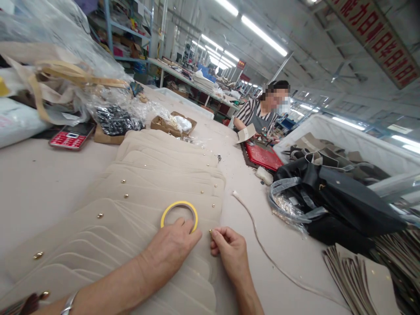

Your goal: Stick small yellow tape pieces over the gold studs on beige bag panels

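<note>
Overlapping beige leather-like panels [108,232] with gold metal studs [99,215] are fanned out across the table in front of me. Over them, my left hand [173,245] is closed on the near side of a yellow roll of tape [180,204]. Just to its right, my right hand [231,253] pinches a tiny gold metal piece [210,231] between thumb and forefinger. That piece is at the panels' right edge; its exact kind is too small to make out. My fingers partly hide the tape's lower rim.
A cord [254,225] lies right of the panels. Beyond it are a black bag [344,192], a white bin [348,135] and stacked strips [364,280]. A red calculator [72,136] and small boxes [169,124] stand back left. Across the table a co-worker [259,111] sits near a red tray [264,156].
</note>
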`<state>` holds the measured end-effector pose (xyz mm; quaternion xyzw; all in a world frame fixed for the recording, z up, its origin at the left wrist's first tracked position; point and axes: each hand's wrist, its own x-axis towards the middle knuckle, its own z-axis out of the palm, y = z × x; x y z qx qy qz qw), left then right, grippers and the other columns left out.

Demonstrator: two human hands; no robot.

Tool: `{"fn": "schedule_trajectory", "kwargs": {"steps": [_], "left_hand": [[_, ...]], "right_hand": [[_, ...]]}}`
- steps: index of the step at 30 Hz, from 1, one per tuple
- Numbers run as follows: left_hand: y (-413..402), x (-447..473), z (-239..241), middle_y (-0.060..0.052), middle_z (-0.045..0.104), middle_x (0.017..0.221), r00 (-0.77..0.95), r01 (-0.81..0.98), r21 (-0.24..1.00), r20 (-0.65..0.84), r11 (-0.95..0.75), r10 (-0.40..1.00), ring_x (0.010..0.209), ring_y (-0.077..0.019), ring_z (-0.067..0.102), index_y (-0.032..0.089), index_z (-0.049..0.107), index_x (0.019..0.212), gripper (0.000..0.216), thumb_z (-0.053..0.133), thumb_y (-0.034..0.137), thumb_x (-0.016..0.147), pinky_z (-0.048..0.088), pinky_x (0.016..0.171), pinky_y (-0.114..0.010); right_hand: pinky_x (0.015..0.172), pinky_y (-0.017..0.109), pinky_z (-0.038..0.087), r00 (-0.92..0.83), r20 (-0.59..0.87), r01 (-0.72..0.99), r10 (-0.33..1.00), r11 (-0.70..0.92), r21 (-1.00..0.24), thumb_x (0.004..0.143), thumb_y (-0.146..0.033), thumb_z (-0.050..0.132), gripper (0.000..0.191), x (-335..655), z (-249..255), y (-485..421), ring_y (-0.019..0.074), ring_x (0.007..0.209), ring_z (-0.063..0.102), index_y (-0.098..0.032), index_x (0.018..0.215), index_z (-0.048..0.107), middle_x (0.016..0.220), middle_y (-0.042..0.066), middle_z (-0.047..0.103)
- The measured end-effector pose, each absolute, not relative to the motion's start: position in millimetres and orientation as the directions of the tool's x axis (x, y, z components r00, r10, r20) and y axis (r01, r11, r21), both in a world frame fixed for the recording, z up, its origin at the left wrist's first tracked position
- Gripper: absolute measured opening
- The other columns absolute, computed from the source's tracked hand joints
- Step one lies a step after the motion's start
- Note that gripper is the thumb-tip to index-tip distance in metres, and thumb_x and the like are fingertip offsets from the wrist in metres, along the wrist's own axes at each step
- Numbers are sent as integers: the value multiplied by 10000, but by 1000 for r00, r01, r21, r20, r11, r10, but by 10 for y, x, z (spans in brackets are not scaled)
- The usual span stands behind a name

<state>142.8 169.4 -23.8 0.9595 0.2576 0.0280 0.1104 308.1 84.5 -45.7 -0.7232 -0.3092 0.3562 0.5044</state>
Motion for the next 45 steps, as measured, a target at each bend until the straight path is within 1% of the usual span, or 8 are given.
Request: {"fn": "schedule_trajectory", "kwargs": {"steps": [10, 13, 16, 20, 28, 32, 38, 45], "left_hand": [[1686, 1438, -221, -82, 609, 912, 850, 522, 245, -78, -817, 520, 859, -240, 578, 181, 600, 929, 224, 431, 41, 891, 492, 682, -331], [1684, 1441, -232, -86, 616, 928, 850, 521, 251, -72, -816, 521, 866, -248, 585, 185, 604, 938, 247, 420, 29, 886, 492, 676, -336], [1683, 1443, -218, -93, 625, 951, 845, 528, 253, -65, -811, 530, 881, -254, 593, 185, 612, 955, 266, 417, 19, 884, 493, 674, -336], [1690, 1445, -181, -101, 631, 960, 844, 533, 261, -99, -805, 527, 895, -253, 599, 179, 618, 958, 255, 419, 32, 894, 496, 695, -341], [1749, 1404, -152, -75, 621, 966, 829, 547, 310, -73, -778, 554, 898, -243, 592, 186, 599, 965, 259, 386, 47, 918, 520, 729, -367], [1866, 1360, -136, -82, 617, 987, 774, 612, 260, -3, -747, 633, 949, -250, 567, 173, 599, 965, 253, 393, 37, 911, 521, 784, -382], [1931, 1351, -135, -90, 631, 1000, 736, 658, 214, 24, -722, 677, 972, -265, 556, 174, 613, 965, 281, 387, 21, 897, 520, 789, -389], [1907, 1358, -118, -85, 627, 994, 736, 661, 204, 11, -722, 677, 970, -260, 557, 176, 607, 968, 283, 383, 23, 890, 509, 789, -369]], "right_hand": [[494, 209, 409, 508, -18, 507, 861, -316, -802, 829, -370, 543, 261, 3017, -497, 929, 139, 534, 556, -176, 693, 653, 561, -5, 612], [503, 223, 403, 513, 36, 582, 857, -317, -749, 820, -344, 565, 194, 3027, -495, 925, 149, 496, 552, -181, 850, 665, 508, -32, 594], [458, 224, 392, 577, 10, 525, 817, -362, -770, 804, -382, 607, 266, 3058, -509, 869, 150, 445, 535, -175, 972, 617, 483, -53, 575], [426, 219, 402, 554, -91, 396, 827, -358, -845, 840, -450, 563, 289, 3081, -552, 762, 149, 464, 562, -178, 798, 652, 549, -4, 620], [662, 259, 442, 477, 161, 697, 864, -261, -667, 881, -335, 526, 251, 3001, -574, 866, 185, 671, 653, -186, 776, 699, 718, 36, 714], [629, 249, 431, 431, 136, 703, 892, -237, -671, 883, -296, 523, 232, 3047, -528, 906, 166, 635, 622, -196, 745, 680, 665, 7, 673], [709, 263, 481, 417, 290, 738, 861, -135, -661, 907, -275, 496, 236, 3149, -504, 866, 179, 795, 643, -197, 1045, 671, 976, 63, 699], [776, 270, 477, 371, 281, 790, 885, -142, -596, 925, -245, 464, 252, 3137, -493, 904, 182, 866, 642, -202, 1065, 670, 945, 61, 679]]}}
